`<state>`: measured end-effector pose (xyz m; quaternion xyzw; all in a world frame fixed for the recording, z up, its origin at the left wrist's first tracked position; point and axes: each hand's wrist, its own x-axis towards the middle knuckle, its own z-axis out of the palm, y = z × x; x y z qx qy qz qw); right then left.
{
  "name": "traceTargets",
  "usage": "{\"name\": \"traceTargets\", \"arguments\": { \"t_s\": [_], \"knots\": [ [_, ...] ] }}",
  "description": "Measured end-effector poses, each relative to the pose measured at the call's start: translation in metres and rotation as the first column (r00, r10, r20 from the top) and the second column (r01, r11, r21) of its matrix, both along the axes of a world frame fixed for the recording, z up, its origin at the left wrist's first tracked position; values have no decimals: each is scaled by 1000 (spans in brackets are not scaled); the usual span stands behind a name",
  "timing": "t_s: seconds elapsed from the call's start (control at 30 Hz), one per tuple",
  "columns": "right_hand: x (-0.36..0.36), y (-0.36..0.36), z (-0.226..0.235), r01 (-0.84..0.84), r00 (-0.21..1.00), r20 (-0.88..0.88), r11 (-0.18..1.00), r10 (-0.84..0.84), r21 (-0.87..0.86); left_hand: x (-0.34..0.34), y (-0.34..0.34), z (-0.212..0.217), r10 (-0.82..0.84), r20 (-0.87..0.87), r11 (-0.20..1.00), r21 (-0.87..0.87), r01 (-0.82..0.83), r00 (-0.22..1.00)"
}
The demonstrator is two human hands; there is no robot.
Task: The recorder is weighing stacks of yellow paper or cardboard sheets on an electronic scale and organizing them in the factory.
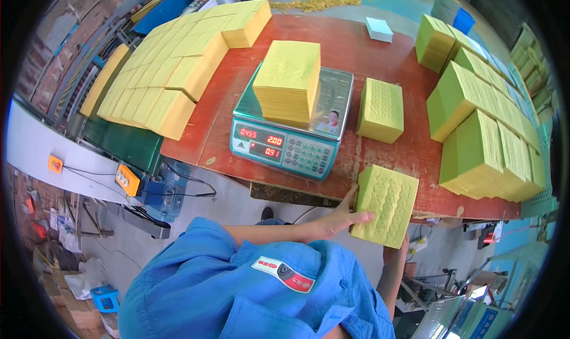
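A block-shaped stack of yellow embossed paper [389,199] is held at the table's front edge. My left hand [341,217] grips its left side, thumb over the top face. Under its lower right corner my right hand [396,253] supports it, with most of the fingers hidden. Ahead and to the left, a taller stack of yellow paper [287,78] rests on the metal pan of a digital scale [243,152], whose red display is lit. Another small stack [381,107] stands on the table between the scale and the right-hand rows.
The worn red table [202,125] carries rows of yellow stacks [475,149] at right and a white pad [379,30] at the back. More yellow blocks [172,57] sit on a green conveyor [122,134] at left. An orange switch box [127,180] is beside it.
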<state>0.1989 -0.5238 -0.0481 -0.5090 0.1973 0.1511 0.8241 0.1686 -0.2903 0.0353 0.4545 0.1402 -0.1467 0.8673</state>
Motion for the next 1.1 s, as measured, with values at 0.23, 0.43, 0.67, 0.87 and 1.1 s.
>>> {"name": "traceTargets", "arguments": {
  "t_s": [0.23,0.43,0.67,0.87,1.1],
  "knots": [
    [-11,29,84,-240,962,118,968,248,-80,-5,51,40,-155,158,983,-71,168,975],
    [36,158,209,-264,762,455,862,461,-433,20,185,162,-239,305,960,215,177,922],
    [150,288,253,-552,629,428,761,649,-342,86,311,222,-49,306,914,397,-80,951],
    [173,324,229,-603,646,349,734,679,-312,107,341,188,8,221,931,355,-88,975],
    [178,332,219,-590,661,339,743,669,-316,107,343,181,-11,213,911,404,-78,977]
  ]
}}
